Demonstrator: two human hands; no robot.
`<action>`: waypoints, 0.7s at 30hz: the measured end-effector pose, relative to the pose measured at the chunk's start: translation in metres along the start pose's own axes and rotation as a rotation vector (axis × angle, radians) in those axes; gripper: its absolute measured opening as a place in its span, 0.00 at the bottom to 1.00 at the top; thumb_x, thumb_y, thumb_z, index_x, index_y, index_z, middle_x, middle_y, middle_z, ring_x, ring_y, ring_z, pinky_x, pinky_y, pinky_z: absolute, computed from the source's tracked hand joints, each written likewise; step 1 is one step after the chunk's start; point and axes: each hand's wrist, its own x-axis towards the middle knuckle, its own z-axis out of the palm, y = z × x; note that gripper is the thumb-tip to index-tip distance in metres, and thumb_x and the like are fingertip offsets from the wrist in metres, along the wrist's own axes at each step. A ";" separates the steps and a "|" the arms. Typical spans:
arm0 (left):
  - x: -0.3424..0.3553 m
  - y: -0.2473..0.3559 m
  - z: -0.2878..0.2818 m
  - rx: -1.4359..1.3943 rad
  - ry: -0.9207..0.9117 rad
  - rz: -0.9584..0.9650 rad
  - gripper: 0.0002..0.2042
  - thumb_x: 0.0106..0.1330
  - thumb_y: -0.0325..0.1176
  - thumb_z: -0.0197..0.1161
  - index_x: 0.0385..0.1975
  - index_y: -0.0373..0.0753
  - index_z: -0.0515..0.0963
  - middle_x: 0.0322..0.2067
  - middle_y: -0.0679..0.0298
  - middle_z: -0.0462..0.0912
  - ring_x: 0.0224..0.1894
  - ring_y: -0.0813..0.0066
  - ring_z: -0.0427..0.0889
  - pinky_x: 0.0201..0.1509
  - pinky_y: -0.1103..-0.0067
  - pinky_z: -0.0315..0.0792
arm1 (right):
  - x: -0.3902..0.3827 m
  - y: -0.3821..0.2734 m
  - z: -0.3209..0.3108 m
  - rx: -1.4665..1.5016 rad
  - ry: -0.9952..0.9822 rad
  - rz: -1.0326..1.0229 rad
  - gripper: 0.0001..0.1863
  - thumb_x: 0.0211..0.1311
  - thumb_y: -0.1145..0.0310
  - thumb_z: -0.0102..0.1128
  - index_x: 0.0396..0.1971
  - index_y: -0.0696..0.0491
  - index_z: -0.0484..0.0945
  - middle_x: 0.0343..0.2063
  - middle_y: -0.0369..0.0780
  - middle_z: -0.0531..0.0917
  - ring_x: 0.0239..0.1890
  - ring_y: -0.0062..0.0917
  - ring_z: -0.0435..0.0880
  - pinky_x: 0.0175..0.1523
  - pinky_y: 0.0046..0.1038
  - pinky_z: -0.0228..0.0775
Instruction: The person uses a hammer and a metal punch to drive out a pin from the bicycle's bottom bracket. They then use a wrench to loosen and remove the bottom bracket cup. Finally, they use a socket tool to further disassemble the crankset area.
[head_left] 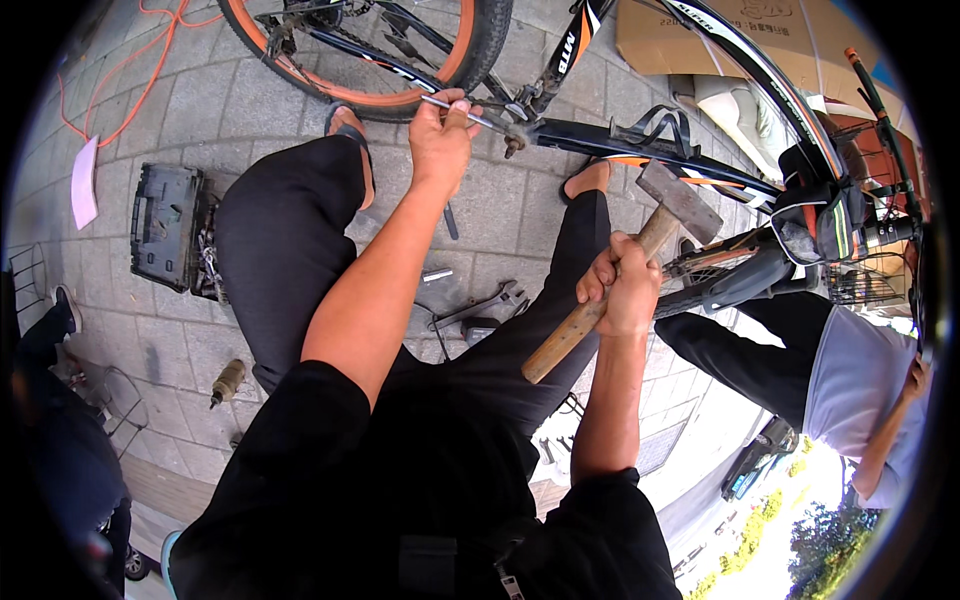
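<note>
Nearest, at right, the right hand (pixel 622 290) wraps its fingers tight around a hammer's (pixel 640 260) wooden handle, steel head raised up and farther. Farther left, the left hand (pixel 440 135) pinches a thin metal rod (pixel 462 111) against the bicycle frame (pixel 640 140), beside the orange-rimmed wheel (pixel 370 90).

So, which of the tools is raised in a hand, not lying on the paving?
The hammer with the wooden handle: the right hand grips it in the air. The wrench and the open black tool case lie on the ground.
</note>
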 end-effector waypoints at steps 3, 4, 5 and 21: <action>-0.001 0.001 0.000 0.018 -0.009 -0.003 0.10 0.81 0.27 0.56 0.56 0.34 0.73 0.46 0.61 0.81 0.53 0.64 0.87 0.57 0.66 0.83 | -0.001 -0.001 0.001 0.007 -0.011 0.003 0.13 0.70 0.66 0.58 0.30 0.57 0.68 0.14 0.36 0.66 0.10 0.24 0.65 0.17 0.33 0.65; -0.001 0.000 0.001 0.012 -0.009 0.000 0.10 0.80 0.27 0.56 0.56 0.34 0.74 0.46 0.60 0.81 0.52 0.65 0.87 0.57 0.66 0.83 | -0.001 -0.002 0.001 0.006 -0.013 0.001 0.12 0.70 0.66 0.58 0.30 0.57 0.68 0.14 0.36 0.66 0.10 0.24 0.65 0.17 0.33 0.65; -0.001 0.000 0.001 0.006 -0.010 0.003 0.10 0.80 0.27 0.56 0.56 0.34 0.74 0.46 0.60 0.81 0.52 0.65 0.87 0.57 0.66 0.83 | -0.001 -0.002 0.001 0.004 -0.015 0.000 0.12 0.70 0.66 0.58 0.30 0.56 0.68 0.14 0.36 0.66 0.10 0.24 0.65 0.17 0.33 0.65; 0.007 -0.016 0.006 0.335 -0.165 0.315 0.09 0.80 0.31 0.58 0.52 0.34 0.78 0.41 0.65 0.86 0.44 0.82 0.84 0.47 0.79 0.80 | 0.007 -0.059 0.032 -0.662 -0.276 -0.215 0.22 0.74 0.53 0.64 0.30 0.58 0.77 0.16 0.35 0.74 0.14 0.20 0.74 0.20 0.30 0.69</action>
